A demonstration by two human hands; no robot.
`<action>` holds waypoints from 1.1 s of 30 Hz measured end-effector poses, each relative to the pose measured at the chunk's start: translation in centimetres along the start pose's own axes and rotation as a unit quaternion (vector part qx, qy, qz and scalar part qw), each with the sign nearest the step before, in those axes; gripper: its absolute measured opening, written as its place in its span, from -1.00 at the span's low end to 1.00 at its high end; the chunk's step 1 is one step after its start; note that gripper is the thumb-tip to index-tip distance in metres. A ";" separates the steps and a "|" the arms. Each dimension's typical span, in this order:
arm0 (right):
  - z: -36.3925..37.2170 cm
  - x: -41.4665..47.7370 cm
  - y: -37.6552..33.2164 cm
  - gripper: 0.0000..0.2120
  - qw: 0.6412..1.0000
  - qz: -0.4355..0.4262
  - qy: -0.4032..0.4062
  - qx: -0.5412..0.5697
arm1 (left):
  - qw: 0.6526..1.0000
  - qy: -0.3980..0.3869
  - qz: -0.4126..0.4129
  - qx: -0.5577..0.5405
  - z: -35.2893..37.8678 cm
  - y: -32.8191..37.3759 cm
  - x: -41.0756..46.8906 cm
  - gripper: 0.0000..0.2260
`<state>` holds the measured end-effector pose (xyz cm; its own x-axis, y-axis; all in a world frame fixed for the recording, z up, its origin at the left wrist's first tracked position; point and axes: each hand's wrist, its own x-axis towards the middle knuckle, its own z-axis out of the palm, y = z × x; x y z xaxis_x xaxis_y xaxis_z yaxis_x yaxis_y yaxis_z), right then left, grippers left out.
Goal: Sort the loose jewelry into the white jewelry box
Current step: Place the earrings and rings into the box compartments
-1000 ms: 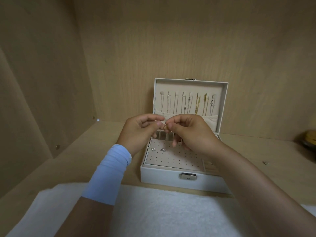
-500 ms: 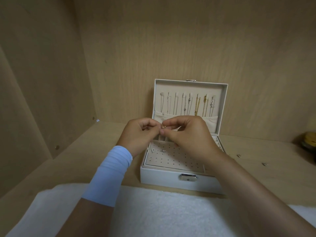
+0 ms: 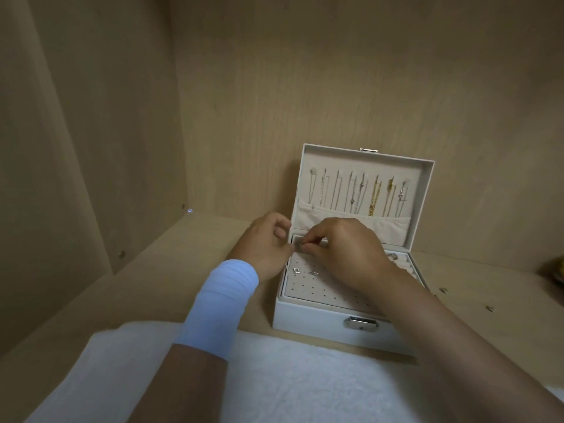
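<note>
The white jewelry box (image 3: 317, 323) stands open on the wooden shelf, its lid upright with several necklaces (image 3: 363, 195) hanging inside. Over the back left of the perforated earring panel (image 3: 323, 293), my left hand (image 3: 268, 245) and my right hand (image 3: 345, 248) meet fingertip to fingertip. Both pinch a tiny earring (image 3: 299, 246) between them; it is mostly hidden. Two small silver earrings (image 3: 303, 272) sit on the panel just below my fingers. Rings (image 3: 392, 256) show in the slots behind my right wrist.
A white towel (image 3: 274, 377) covers the shelf in front of the box. Two small loose pieces (image 3: 467, 299) lie on the wood right of the box. A dark and yellow object (image 3: 557, 267) sits at the far right edge. Wooden walls close in at left and behind.
Both hands have lowered together from in front of the lid pocket down to the back left of the earring panel, still pinching the small piece.
</note>
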<state>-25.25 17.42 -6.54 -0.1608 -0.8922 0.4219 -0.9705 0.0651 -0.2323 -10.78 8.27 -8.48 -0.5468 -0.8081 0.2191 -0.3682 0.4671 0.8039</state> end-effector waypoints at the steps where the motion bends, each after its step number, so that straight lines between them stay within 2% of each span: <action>1: 0.3 0.3 -0.2 -0.90 1.000 -0.011 -0.010 -0.024 | 1.000 0.000 -0.001 -0.005 -0.1 -0.1 0.0 -0.71; 5: 0.9 0.5 -0.3 -0.88 0.996 -0.034 -0.015 -0.081 | 1.000 -0.023 -0.009 -0.017 -0.2 -0.1 0.2 -0.69; 9: 1.4 0.4 -0.3 -0.89 0.994 -0.063 0.007 -0.094 | 0.999 -0.027 -0.011 -0.016 -0.3 -0.4 0.5 -0.75; 18: 1.8 0.0 0.3 -0.94 0.989 -0.115 0.052 -0.081 | 0.999 -0.031 -0.008 -0.007 -0.2 -0.5 0.6 -0.74; 27: 0.2 0.2 0.2 -0.91 0.988 -0.123 -0.057 -0.071 | 1.000 -0.017 0.011 0.017 -0.2 -0.1 0.1 -0.63; 30: 0.3 0.2 0.1 -0.86 0.991 -0.099 -0.073 -0.059 | 0.999 -0.011 0.034 0.035 -0.3 0.2 -0.3 -0.70; 33: 0.0 0.2 0.4 -0.80 0.994 -0.070 -0.081 -0.017 | 0.995 -0.025 0.055 0.073 -0.3 0.3 -0.5 -0.84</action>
<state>-25.69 17.33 -6.53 0.0051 -0.9538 0.3004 -0.9873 -0.0525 -0.1498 -10.43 8.70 -8.18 -0.6255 -0.7322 0.2697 -0.4081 0.6016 0.6867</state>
